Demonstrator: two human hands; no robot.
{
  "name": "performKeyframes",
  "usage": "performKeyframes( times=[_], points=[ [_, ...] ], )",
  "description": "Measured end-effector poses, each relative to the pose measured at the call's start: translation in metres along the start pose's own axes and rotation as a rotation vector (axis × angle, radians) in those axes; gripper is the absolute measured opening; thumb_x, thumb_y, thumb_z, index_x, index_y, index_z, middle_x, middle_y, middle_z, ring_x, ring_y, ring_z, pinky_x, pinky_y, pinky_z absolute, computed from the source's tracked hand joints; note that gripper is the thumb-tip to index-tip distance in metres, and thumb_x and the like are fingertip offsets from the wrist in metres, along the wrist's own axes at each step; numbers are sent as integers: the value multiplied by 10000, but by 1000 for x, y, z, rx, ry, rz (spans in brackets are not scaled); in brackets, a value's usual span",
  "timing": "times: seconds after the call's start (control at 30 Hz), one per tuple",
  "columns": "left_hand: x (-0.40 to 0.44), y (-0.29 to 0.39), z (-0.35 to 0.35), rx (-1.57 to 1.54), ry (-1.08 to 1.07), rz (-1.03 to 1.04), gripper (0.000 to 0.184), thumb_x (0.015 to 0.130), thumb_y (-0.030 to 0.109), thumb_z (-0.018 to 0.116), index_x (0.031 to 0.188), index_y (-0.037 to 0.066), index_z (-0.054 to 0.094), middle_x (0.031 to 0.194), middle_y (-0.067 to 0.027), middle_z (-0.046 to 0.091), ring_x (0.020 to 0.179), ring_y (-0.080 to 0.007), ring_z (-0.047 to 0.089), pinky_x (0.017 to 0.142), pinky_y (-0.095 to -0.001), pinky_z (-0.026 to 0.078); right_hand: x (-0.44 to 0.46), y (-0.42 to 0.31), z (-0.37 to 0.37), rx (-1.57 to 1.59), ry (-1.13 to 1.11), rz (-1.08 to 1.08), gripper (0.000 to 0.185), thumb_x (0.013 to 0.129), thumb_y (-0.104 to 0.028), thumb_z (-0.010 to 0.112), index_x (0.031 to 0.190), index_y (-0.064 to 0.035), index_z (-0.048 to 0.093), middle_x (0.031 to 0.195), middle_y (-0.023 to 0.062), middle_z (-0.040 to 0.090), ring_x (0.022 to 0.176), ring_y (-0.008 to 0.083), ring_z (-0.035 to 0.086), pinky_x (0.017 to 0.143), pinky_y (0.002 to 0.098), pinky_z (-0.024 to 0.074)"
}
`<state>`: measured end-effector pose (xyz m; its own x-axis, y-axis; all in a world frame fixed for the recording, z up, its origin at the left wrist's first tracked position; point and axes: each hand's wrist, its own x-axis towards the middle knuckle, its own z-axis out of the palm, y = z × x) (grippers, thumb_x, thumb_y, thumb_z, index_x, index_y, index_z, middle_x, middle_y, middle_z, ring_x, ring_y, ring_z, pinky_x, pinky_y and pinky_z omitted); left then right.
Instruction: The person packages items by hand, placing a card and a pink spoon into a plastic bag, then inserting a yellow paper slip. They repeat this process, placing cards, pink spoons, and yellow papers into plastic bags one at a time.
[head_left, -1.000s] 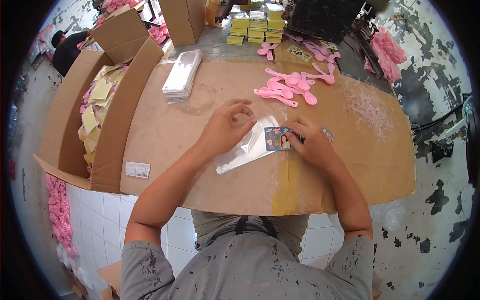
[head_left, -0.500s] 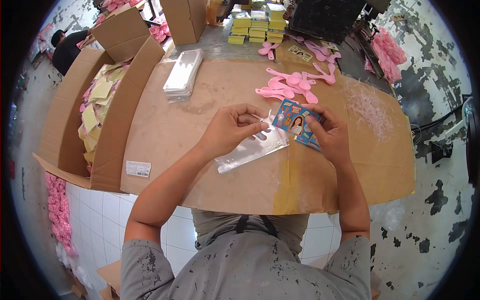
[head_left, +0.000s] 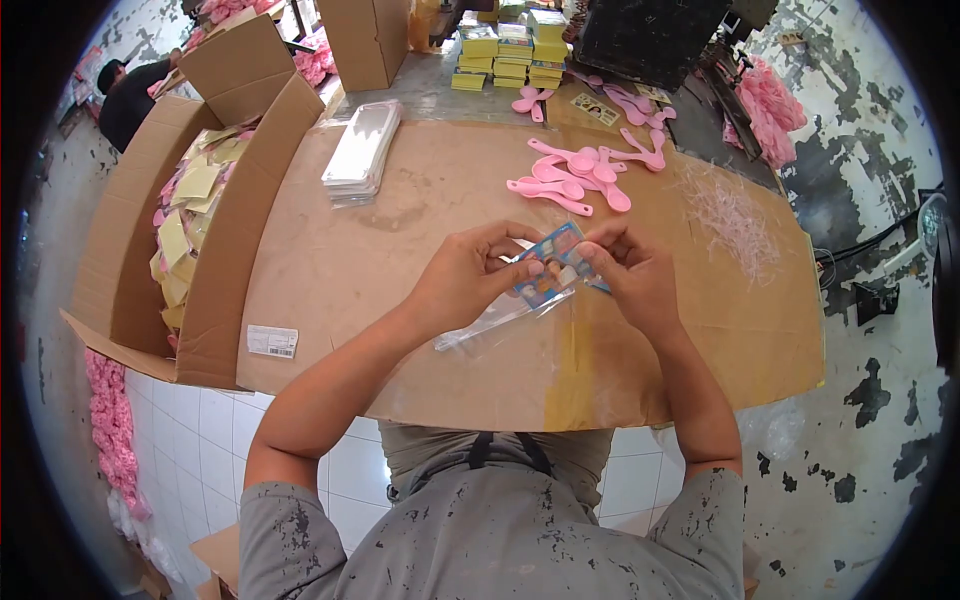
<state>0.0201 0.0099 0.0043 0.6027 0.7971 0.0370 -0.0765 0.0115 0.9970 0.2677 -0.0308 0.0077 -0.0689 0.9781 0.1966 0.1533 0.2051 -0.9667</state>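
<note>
Both hands meet over the cardboard-topped table, with a small blue printed card (head_left: 548,268) between them. My left hand (head_left: 480,272) pinches the card's left edge between thumb and fingers. At its upper right edge, my right hand (head_left: 632,275) is also closed on the card. The card is tilted and its print is partly blurred. Beneath the hands lies a clear plastic bag (head_left: 490,322), partly covered by the card and my left fingers. A bit of another blue card (head_left: 599,285) shows below my right fingers. Pink plastic spoons (head_left: 580,172) lie in a loose pile beyond.
A stack of clear plastic bags (head_left: 362,150) lies at the back left. An open carton (head_left: 222,235) full of yellowish packets stands left. Stacked yellow-edged cards (head_left: 512,55) are at the back. Thin plastic strips (head_left: 735,220) lie right, a label (head_left: 272,341) lies left.
The card has moved slightly left and down and is turned to a steeper tilt. My left fingers, earlier beside it, now grip its left edge. My right hand has shifted left and lower.
</note>
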Motion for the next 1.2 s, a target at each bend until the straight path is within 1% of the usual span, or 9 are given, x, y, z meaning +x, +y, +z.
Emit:
performKeyframes(
  times=[0.1,0.2,0.27,0.33,0.53,0.73,0.83,0.93,1.2],
  points=[
    [-3,2,0,12,8,-23,330,1004,68,711,1311,-31,640,1107,-100,758,875,-78,711,707,-234,573,3,-11,-2,-277,-268,-281,211,984,-153,714,1107,19,709,1041,84,727,982,164,655,834,326,523],
    [-4,2,1,110,22,-33,318,1007,95,715,1296,-25,659,1076,-91,766,822,-53,696,648,-207,542,34,3,-28,-314,-295,-205,288,1027,-216,640,1154,33,712,1071,127,715,1051,232,646,935,363,505],
    [-5,9,-1,123,17,-52,308,1015,126,713,1285,-16,673,1050,-84,773,806,-45,692,630,-196,523,65,3,-41,-634,33,-140,321,1029,-232,604,1161,39,716,1110,157,710,1048,251,652,961,368,504],
    [-3,12,-2,101,38,-80,305,1028,160,700,1277,-13,678,1031,-80,778,822,-51,702,643,-199,533,103,43,-66,-695,182,-399,315,1010,-226,611,1135,42,721,1115,184,706,1061,256,653,969,371,502],
    [3,0,-15,-2,23,-125,302,1039,173,680,1249,-43,687,1017,-83,782,860,-72,712,710,-232,563,115,50,-80,-748,-41,21,201,960,-128,696,1104,13,715,1081,99,712,1009,139,658,889,304,531],
    [1,1,-9,-2,-7,-69,297,1050,170,664,1275,-24,679,1015,-64,778,851,-55,703,699,-217,551,103,61,-64,-374,24,-79,177,924,-113,737,1029,29,727,904,64,724,844,124,662,769,282,531],
    [1,-1,-7,24,-5,-49,293,1053,177,662,1280,-6,681,1000,-43,775,810,-27,678,650,-195,518,112,59,-64,-507,73,72,283,831,-173,815,1033,0,719,881,85,729,777,170,674,775,316,547],
    [0,0,-6,52,-8,-61,289,1052,174,661,1287,6,682,995,-30,772,771,-6,643,612,-185,480,115,61,-52,-694,134,46,365,810,-195,842,1081,7,702,854,66,716,771,169,669,754,318,540],
    [1,2,-8,-5,-8,-54,293,1053,185,665,1291,13,661,989,-14,769,741,7,615,582,-179,453,124,56,-66,-452,152,66,512,790,-96,834,1252,9,639,936,73,711,813,134,667,735,296,541]
  ],
)
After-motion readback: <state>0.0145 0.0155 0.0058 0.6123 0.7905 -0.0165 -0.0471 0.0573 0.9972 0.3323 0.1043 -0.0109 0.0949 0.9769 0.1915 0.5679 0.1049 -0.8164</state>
